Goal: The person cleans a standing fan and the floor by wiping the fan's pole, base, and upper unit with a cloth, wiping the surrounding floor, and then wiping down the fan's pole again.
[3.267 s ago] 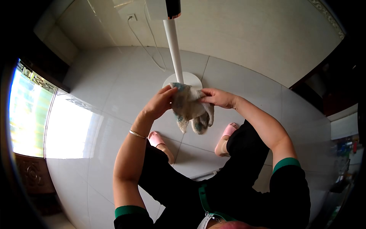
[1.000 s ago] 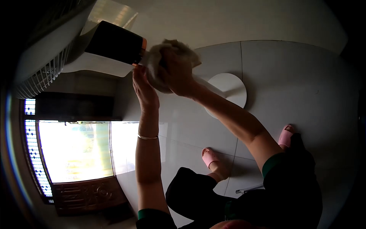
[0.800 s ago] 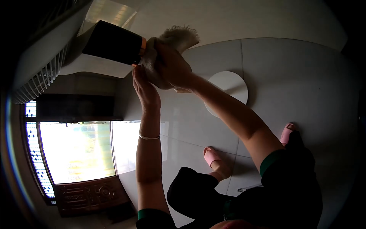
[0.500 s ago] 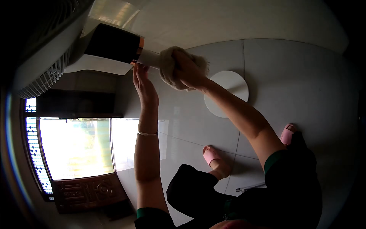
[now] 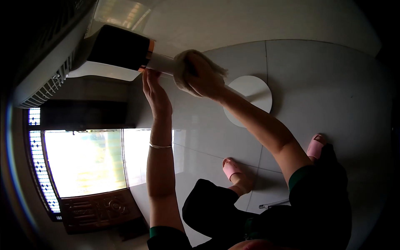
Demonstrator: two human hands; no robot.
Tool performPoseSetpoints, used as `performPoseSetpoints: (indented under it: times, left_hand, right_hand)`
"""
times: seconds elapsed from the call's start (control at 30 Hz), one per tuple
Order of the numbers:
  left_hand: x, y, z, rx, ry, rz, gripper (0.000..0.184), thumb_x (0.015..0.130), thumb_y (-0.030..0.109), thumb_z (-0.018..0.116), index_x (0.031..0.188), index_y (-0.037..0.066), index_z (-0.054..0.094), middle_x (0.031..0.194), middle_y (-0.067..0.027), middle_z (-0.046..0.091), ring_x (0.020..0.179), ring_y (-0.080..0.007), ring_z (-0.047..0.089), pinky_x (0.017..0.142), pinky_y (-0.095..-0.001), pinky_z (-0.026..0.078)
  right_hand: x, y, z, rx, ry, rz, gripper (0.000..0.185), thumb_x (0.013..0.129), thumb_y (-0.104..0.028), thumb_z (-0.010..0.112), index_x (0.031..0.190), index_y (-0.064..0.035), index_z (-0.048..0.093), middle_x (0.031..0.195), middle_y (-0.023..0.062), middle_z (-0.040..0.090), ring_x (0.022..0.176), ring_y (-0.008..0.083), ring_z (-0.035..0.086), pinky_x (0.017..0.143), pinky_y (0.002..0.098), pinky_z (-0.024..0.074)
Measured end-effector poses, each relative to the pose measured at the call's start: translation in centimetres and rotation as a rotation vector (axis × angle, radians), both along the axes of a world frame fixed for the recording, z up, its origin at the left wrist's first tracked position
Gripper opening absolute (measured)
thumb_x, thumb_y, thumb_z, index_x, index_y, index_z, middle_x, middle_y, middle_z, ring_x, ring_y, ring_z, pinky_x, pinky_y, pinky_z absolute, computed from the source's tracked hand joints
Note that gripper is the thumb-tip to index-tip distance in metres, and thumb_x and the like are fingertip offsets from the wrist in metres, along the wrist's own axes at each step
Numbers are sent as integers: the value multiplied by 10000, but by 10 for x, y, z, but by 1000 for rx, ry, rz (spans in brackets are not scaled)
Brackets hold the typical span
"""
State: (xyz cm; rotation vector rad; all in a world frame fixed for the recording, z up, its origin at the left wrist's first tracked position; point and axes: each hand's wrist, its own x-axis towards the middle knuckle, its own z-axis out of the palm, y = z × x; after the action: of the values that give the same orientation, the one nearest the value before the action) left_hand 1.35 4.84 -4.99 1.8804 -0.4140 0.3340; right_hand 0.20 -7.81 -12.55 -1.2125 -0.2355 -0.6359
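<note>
A standing fan fills the upper left, with a grille (image 5: 50, 85), a black-and-white body (image 5: 118, 48) with a copper-coloured band, and a pale pole (image 5: 161, 63) running down to a round white base (image 5: 252, 95) on the floor. My right hand (image 5: 204, 77) is closed on a beige cloth (image 5: 186, 79) wrapped about the pole below the band. My left hand (image 5: 157, 93) has its fingers stretched out, with the tips against the fan by the band's lower edge. Some of its fingertips are hard to see in the dim light.
Grey tiled floor (image 5: 316, 91) spreads beneath the fan, with a pale wall (image 5: 271, 21) beyond. My feet wear pink slippers (image 5: 230, 167). A bright doorway (image 5: 85, 162) and a carved dark wooden panel (image 5: 100, 210) stand at the left. A thin metallic object (image 5: 273, 204) lies near my leg.
The fan's head and body have shifted slightly left. My left hand has moved a little with them, and the cloth in my right hand has changed shape slightly around the pole.
</note>
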Motion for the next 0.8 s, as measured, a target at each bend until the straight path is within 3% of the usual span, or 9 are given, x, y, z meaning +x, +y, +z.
performPoseSetpoints:
  times: [0.13,0.2,0.27,0.37,0.43,0.53,0.63,0.7,0.8]
  left_hand:
    - [1,-3,0,151,-65,80,488,1018,423,336,1271,46,514,1203,-96,559,1152,-201,497,1029,-360,341]
    - [-5,-7,1,47,-13,106,475,1020,411,334,1266,49,521,1206,-88,548,1158,-190,487,1017,-342,348]
    - [-5,-2,-1,31,0,70,474,1021,400,337,1276,41,513,1179,-92,562,1143,-202,500,1022,-339,351]
    - [-1,-1,-1,77,-29,58,478,1020,400,340,1271,31,513,1141,-97,575,1114,-211,516,1032,-350,350]
    - [5,0,-1,60,-57,30,466,1018,406,340,1205,24,531,1121,-103,583,1090,-213,522,1039,-361,344]
    - [9,3,1,71,-69,48,469,1015,414,341,1159,14,539,1114,-106,587,1085,-215,522,1042,-370,337]
    - [10,-1,7,120,-74,114,487,1012,428,337,1149,7,541,1116,-107,588,1097,-216,516,1040,-374,330]
    - [7,2,5,147,-59,158,499,1009,437,334,1154,7,542,1114,-107,587,1103,-216,513,1039,-375,327]
    - [0,5,-4,243,-187,295,529,1004,439,300,1202,6,532,1132,-117,578,1118,-207,507,1010,-348,357]
  right_hand:
    - [22,8,30,12,-78,-47,213,835,-118,557,997,17,532,1004,208,587,931,361,576,813,431,456]
    - [26,4,43,-88,-127,-34,255,875,-120,555,1099,-3,519,1020,165,596,939,260,585,833,360,482]
    - [15,2,36,-98,-90,-21,267,906,-145,536,1134,-7,522,1030,168,604,965,267,592,849,358,480]
    - [13,12,-11,-47,85,3,244,972,-241,454,1083,-61,574,1011,122,644,946,227,619,821,360,474]
    - [15,8,-49,172,67,206,243,991,-235,433,1094,-66,574,1000,85,639,936,179,607,825,329,467]
    - [29,7,-135,144,206,283,217,984,-205,452,1092,-60,572,987,87,638,928,175,611,816,302,470]
    - [29,13,-130,-197,174,108,253,986,-217,453,1136,-28,530,965,91,632,872,160,623,769,307,506]
    - [-2,-9,-35,-224,347,234,306,968,-279,467,1112,-13,513,893,124,639,770,210,651,715,339,524]
    - [8,6,35,-415,-54,-276,413,910,-403,504,1032,-8,490,944,187,614,726,333,647,705,437,521]
